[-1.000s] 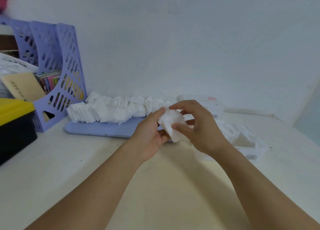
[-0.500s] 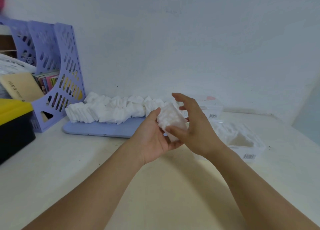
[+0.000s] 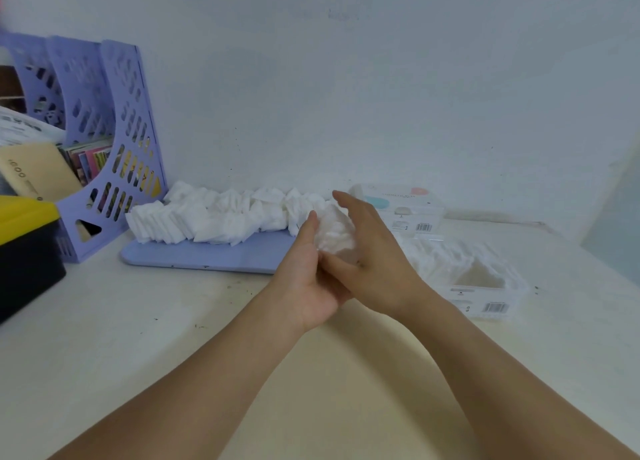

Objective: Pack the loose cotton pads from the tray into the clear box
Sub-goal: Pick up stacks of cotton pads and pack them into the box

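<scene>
- Above the surface (image 3: 173, 321), between tray (image 3: 214, 257) and clear box (image 3: 485, 286), a small stack of cotton pads (image 3: 334, 234) sits between both hands.
- Left hand (image 3: 308, 279) cups the stack, thumb against its side.
- Right hand (image 3: 374, 251) presses it, fingers nearly straight.
- More loose pads (image 3: 214, 217) line the tray; packed pads (image 3: 440, 255) fill part of the box.

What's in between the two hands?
A small stack of white cotton pads. In the head view the left hand cups it from one side and the right hand presses it from the other, above the table.
</scene>
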The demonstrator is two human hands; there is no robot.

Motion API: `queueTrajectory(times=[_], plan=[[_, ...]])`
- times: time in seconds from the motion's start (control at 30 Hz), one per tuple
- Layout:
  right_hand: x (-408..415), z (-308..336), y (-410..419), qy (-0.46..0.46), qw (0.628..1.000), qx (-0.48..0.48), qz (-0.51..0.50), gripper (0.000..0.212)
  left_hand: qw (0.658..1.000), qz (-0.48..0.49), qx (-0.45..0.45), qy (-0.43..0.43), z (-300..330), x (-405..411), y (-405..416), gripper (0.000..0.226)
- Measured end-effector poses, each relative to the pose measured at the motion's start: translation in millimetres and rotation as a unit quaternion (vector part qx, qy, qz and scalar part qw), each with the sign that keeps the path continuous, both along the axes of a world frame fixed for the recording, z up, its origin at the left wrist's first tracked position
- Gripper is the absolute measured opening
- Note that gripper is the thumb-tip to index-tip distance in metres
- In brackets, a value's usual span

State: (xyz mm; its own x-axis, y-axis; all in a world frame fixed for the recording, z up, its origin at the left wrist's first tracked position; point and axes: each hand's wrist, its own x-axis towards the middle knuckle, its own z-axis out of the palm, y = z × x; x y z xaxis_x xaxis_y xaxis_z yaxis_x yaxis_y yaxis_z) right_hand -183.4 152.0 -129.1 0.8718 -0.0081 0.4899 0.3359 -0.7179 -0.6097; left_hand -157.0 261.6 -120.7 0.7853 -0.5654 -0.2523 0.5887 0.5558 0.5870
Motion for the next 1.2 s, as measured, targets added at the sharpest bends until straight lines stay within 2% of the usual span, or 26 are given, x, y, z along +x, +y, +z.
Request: queueTrajectory(times=[0.1,0.2,0.37,0.43,0.6,0.73,0.83,0.93,1.0,1.07,1.2], plan=[[-3.9,4.5,6.1,-0.039,0.999,0.031,-0.020,0.081,1.000,0.007,-0.025,0.005,-1.2,2.4,2.3,0.062],[-7.5,5.5,17.2,-0.078,0.991,0.077,-0.070,0.077,0.998,0.020,-0.054,0.002,-3.2,5.5,5.2,0.058],[-9.2,-0.3,43.0,-0.051,0.970,0.213,-0.109,0.087,0.994,0.030,-0.106,-0.006,-5.5,-2.5,3.8,0.050],[-5.5,-5.0,47.7,-0.055,0.957,0.259,-0.120,0.084,0.991,0.050,-0.121,-0.012,-4.2,-7.7,1.0,0.049],[-1.7,-9.7,53.8,-0.055,0.934,0.330,-0.123,0.077,0.990,0.078,-0.118,-0.026,-4.7,-9.2,-1.4,0.062],[-4.5,-6.6,56.9,-0.052,0.939,0.322,-0.111,0.082,0.986,0.080,-0.141,-0.029,-9.1,-5.1,-6.2,0.059],[-7.7,-4.9,55.4,-0.018,0.961,0.266,-0.076,0.087,0.986,0.067,-0.149,-0.030,-10.8,-5.2,-4.2,0.057],[-11.8,1.3,46.9,0.031,0.974,0.226,0.002,0.071,0.992,0.060,-0.115,0.008,-9.5,1.8,2.6,0.053],[-11.7,4.0,39.0,0.054,0.974,0.214,0.055,0.064,0.989,0.054,-0.124,0.052,-4.3,6.7,9.4,0.066],[-9.6,3.9,31.1,0.041,0.983,0.166,0.073,0.057,0.990,0.059,-0.115,0.050,-4.2,11.2,11.7,0.077],[-3.0,-1.1,18.7,-0.023,0.997,0.039,0.056,0.043,0.993,0.076,-0.085,0.030,-2.9,15.6,11.6,0.078]])
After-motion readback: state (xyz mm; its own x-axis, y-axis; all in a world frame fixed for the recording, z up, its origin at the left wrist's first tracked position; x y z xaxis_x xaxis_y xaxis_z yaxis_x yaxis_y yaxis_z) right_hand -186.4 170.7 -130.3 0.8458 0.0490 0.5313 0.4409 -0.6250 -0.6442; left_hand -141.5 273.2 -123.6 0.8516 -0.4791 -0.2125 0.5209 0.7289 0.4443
